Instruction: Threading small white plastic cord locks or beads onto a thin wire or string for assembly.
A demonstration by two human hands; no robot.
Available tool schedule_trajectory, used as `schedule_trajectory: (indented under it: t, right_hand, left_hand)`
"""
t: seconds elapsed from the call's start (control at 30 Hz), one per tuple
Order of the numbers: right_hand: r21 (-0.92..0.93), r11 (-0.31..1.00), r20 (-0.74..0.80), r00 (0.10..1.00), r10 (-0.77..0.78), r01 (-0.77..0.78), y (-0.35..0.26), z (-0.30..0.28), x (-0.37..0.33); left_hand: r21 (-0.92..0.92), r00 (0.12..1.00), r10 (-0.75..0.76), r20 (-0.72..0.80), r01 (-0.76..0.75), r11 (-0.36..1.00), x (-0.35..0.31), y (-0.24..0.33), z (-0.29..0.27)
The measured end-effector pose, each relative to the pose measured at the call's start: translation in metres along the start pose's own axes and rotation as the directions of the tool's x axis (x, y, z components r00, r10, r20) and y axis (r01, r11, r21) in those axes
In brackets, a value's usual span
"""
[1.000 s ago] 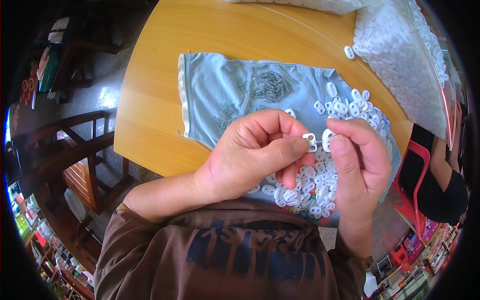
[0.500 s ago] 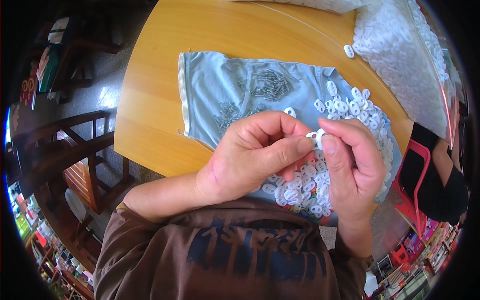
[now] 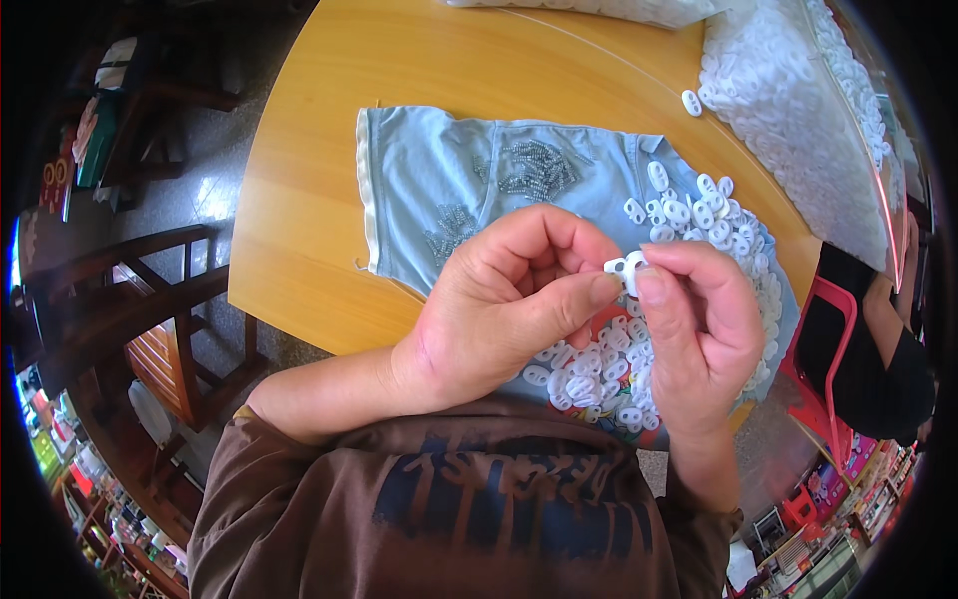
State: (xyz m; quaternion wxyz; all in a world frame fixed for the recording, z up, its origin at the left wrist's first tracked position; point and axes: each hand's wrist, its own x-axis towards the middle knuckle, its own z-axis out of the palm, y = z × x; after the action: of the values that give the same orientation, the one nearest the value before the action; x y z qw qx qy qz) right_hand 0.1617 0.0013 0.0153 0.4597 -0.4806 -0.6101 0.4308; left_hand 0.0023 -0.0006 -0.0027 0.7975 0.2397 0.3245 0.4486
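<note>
Shirt lettering [image 3: 509, 499] below left hand [image 3: 514, 295]

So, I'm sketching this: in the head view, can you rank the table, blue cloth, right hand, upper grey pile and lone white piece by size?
Largest to smallest:
1. Table
2. Blue cloth
3. Right hand
4. Upper grey pile
5. Lone white piece
</note>
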Motion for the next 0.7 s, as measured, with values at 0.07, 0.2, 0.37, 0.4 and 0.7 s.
schedule_trajectory:
  t: [0.07,0.2,0.37,0.4,0.7]
  right_hand:
    - [-0.094,0.991,0.021,0.996,-0.091,0.093,0.0008,-0.0012,0.0001]
    - [-0.194,0.969,0.084,0.987,-0.136,0.15,-0.0083,-0.0017,0.0018]
    - [-0.173,0.976,0.068,0.99,-0.12,0.13,-0.0064,-0.0005,-0.0003]
    - [-0.174,0.976,0.067,0.991,-0.119,0.129,-0.0063,-0.0009,-0.0002]
    - [-0.145,0.987,0.105,0.993,-0.058,0.073,-0.009,-0.0046,-0.001]
  left_hand:
    - [0.003,1.0,-0.006,-0.01,0.006,1.0,-0.0007,0.0008,-0.0002]
    - [-0.009,1.0,0.023,-0.009,-0.023,1.0,-0.0004,0.0014,0.0006]
    - [-0.004,1.0,0.016,-0.009,-0.016,1.0,-0.0029,-0.0004,0.0002]
    - [-0.005,1.0,0.015,-0.008,-0.015,1.0,-0.0029,-0.0002,0.0001]
    - [-0.038,0.999,-0.052,0.007,0.052,0.998,-0.0028,0.0004,0.0008]
